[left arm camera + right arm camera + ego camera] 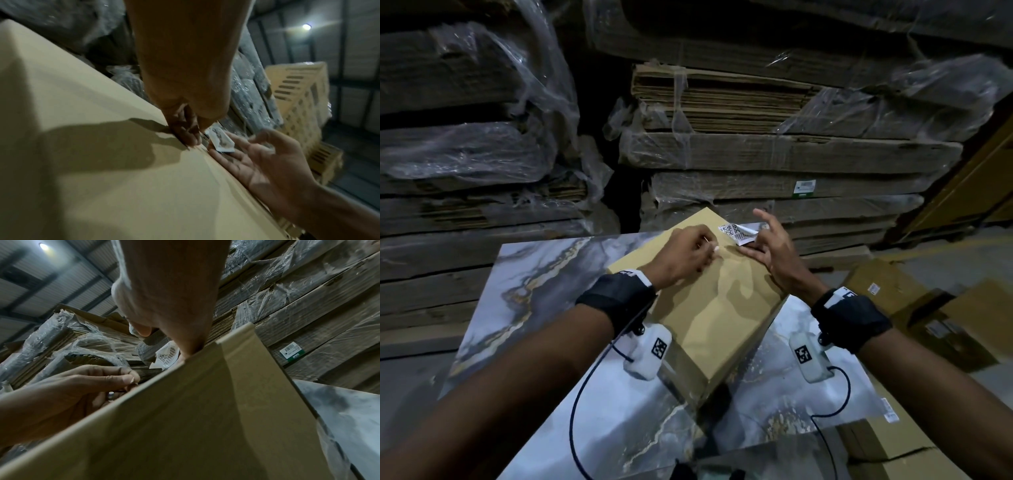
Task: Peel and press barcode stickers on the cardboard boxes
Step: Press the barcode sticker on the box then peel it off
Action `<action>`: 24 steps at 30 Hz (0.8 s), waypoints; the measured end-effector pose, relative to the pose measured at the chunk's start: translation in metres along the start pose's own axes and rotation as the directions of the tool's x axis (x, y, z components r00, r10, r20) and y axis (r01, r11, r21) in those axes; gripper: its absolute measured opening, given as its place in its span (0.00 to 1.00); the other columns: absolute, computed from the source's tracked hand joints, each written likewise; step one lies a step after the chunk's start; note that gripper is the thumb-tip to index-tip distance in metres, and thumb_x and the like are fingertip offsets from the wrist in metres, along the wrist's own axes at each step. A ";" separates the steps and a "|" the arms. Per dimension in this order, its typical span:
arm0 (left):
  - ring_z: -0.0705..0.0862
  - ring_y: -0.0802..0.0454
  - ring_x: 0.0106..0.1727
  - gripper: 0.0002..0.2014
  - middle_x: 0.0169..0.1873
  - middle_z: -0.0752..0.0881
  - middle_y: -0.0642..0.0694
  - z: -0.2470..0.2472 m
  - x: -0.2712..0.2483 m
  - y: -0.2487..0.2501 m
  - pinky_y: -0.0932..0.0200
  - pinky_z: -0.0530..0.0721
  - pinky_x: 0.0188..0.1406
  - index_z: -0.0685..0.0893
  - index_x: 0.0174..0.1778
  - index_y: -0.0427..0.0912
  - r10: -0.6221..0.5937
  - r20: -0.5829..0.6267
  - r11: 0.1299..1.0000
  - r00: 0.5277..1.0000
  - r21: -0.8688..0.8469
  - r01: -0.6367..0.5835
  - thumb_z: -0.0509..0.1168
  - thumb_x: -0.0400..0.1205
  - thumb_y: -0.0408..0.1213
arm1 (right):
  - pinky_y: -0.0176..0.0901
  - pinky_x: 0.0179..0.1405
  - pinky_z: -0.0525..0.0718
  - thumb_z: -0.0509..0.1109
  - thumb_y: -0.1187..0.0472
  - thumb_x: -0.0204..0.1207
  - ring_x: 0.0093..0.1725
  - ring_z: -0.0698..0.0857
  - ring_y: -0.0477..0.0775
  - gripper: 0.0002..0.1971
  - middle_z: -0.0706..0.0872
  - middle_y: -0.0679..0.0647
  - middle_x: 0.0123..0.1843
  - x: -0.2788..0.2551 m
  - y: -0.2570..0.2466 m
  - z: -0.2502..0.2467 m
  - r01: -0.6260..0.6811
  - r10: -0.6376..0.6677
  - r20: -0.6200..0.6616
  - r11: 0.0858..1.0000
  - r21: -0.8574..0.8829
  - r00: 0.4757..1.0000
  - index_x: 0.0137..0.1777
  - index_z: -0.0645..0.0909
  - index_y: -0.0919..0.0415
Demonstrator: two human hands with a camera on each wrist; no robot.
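Observation:
A tan cardboard box [709, 308] lies at an angle on the marble-patterned table [544, 274]. At its far corner a white barcode sticker [739, 233] is crumpled and partly lifted off the box top. My right hand [756, 236] stands on its edge on the box, palm facing left, fingers straight and thumb raised. The sticker [221, 141] leans against those fingers. My left hand [709, 250] rests on the box top just left of the sticker, fingers curled, thumb and forefinger [131, 379] pressed together. I see nothing held between them.
Stacks of flattened cardboard wrapped in plastic [774, 150] rise right behind the table. More cardboard boxes [928, 308] sit on the floor to the right. Yellow plastic crates [298, 105] stand further off. Wrist-camera cables hang over the table's near part.

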State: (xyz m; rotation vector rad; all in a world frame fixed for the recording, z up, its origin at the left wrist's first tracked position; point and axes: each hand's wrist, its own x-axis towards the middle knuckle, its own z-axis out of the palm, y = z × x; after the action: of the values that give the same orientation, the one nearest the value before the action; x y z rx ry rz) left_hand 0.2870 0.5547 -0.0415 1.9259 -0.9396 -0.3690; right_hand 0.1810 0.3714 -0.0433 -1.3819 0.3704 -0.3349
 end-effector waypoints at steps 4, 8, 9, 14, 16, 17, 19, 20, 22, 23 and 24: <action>0.85 0.44 0.35 0.14 0.42 0.88 0.34 -0.009 -0.004 -0.001 0.46 0.89 0.39 0.85 0.56 0.31 -0.121 0.042 0.957 0.992 -0.260 0.127 0.57 0.83 0.19 | 0.58 0.69 0.86 0.63 0.59 0.75 0.40 0.75 0.46 0.29 0.70 0.47 0.33 0.002 0.003 -0.001 0.013 -0.013 -0.001 0.999 -0.032 1.000 0.79 0.71 0.56; 0.84 0.42 0.30 0.13 0.30 0.84 0.35 -0.014 -0.006 0.002 0.51 0.85 0.33 0.86 0.38 0.30 -0.132 0.040 0.951 0.990 -0.276 0.138 0.58 0.83 0.25 | 0.60 0.69 0.86 0.62 0.62 0.80 0.37 0.76 0.43 0.27 0.69 0.47 0.33 0.002 0.006 -0.003 0.024 -0.024 -0.002 0.999 -0.045 1.000 0.81 0.70 0.60; 0.83 0.42 0.27 0.13 0.27 0.82 0.37 -0.014 -0.006 0.003 0.53 0.82 0.29 0.84 0.33 0.33 -0.133 0.030 0.955 0.991 -0.262 0.136 0.59 0.82 0.27 | 0.61 0.70 0.85 0.60 0.64 0.84 0.37 0.78 0.42 0.24 0.70 0.48 0.33 0.002 0.007 -0.003 0.033 -0.033 -0.007 0.998 -0.050 0.999 0.80 0.70 0.60; 0.81 0.39 0.24 0.12 0.22 0.77 0.41 -0.017 -0.008 0.002 0.55 0.75 0.23 0.79 0.24 0.38 -0.144 0.031 0.955 0.989 -0.257 0.147 0.64 0.75 0.34 | 0.60 0.71 0.85 0.60 0.66 0.86 0.46 0.87 0.44 0.23 0.80 0.51 0.38 -0.001 0.005 -0.002 0.061 -0.062 -0.009 0.996 -0.065 0.998 0.81 0.69 0.61; 0.82 0.41 0.25 0.13 0.23 0.80 0.41 -0.019 -0.009 0.003 0.53 0.78 0.27 0.83 0.26 0.38 -0.144 0.081 0.949 0.986 -0.273 0.160 0.65 0.78 0.33 | 0.56 0.67 0.87 0.63 0.61 0.79 0.53 0.82 0.56 0.28 0.74 0.60 0.47 -0.002 0.005 -0.001 0.062 -0.063 -0.003 0.996 -0.059 0.998 0.81 0.69 0.61; 0.82 0.42 0.26 0.13 0.25 0.82 0.41 -0.019 -0.010 0.003 0.52 0.79 0.30 0.86 0.29 0.36 -0.139 0.112 0.946 0.984 -0.278 0.166 0.66 0.81 0.31 | 0.54 0.66 0.88 0.65 0.58 0.76 0.54 0.78 0.59 0.30 0.71 0.60 0.50 -0.002 0.004 0.000 0.061 -0.061 -0.004 0.997 -0.055 0.998 0.80 0.70 0.61; 0.82 0.44 0.27 0.13 0.27 0.85 0.40 -0.021 -0.012 0.007 0.52 0.81 0.32 0.89 0.35 0.33 -0.127 0.155 0.949 0.980 -0.268 0.166 0.68 0.84 0.32 | 0.53 0.65 0.88 0.68 0.54 0.72 0.55 0.76 0.60 0.34 0.72 0.60 0.53 -0.003 0.003 0.000 0.061 -0.062 -0.007 0.997 -0.052 0.998 0.80 0.70 0.60; 0.81 0.45 0.28 0.13 0.28 0.86 0.38 -0.021 -0.013 0.010 0.53 0.81 0.32 0.90 0.35 0.32 -0.118 0.167 0.958 0.979 -0.239 0.157 0.70 0.84 0.35 | 0.53 0.66 0.88 0.68 0.53 0.72 0.56 0.78 0.61 0.34 0.73 0.61 0.53 -0.004 0.003 0.000 0.064 -0.065 -0.007 0.997 -0.053 0.998 0.80 0.70 0.60; 0.82 0.48 0.26 0.19 0.28 0.88 0.34 -0.021 -0.015 0.016 0.57 0.81 0.29 0.87 0.32 0.32 -0.088 0.171 0.986 0.981 -0.128 0.111 0.78 0.79 0.45 | 0.57 0.69 0.87 0.66 0.56 0.75 0.56 0.79 0.62 0.31 0.74 0.66 0.49 -0.005 0.003 0.000 0.074 -0.075 -0.002 0.995 -0.062 0.997 0.80 0.70 0.60; 0.82 0.50 0.25 0.23 0.28 0.88 0.35 -0.020 -0.016 0.018 0.59 0.79 0.28 0.85 0.31 0.32 -0.070 0.164 0.995 0.984 -0.062 0.081 0.81 0.75 0.51 | 0.57 0.70 0.86 0.64 0.58 0.77 0.55 0.81 0.61 0.30 0.74 0.68 0.48 -0.005 0.003 -0.001 0.077 -0.077 0.001 0.995 -0.065 0.997 0.80 0.70 0.60; 0.82 0.52 0.25 0.26 0.27 0.89 0.37 -0.018 -0.017 0.019 0.60 0.79 0.28 0.84 0.31 0.33 -0.046 0.151 0.999 0.987 -0.003 0.047 0.82 0.72 0.55 | 0.57 0.70 0.86 0.64 0.59 0.77 0.54 0.83 0.58 0.29 0.75 0.68 0.46 -0.005 0.004 -0.001 0.079 -0.079 0.003 0.995 -0.063 0.997 0.79 0.71 0.60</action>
State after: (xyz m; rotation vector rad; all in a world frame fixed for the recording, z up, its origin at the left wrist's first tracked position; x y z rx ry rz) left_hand 0.2778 0.5735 -0.0179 1.9373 -0.9906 -0.5514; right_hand 0.1762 0.3734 -0.0468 -1.4612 0.3288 -0.3900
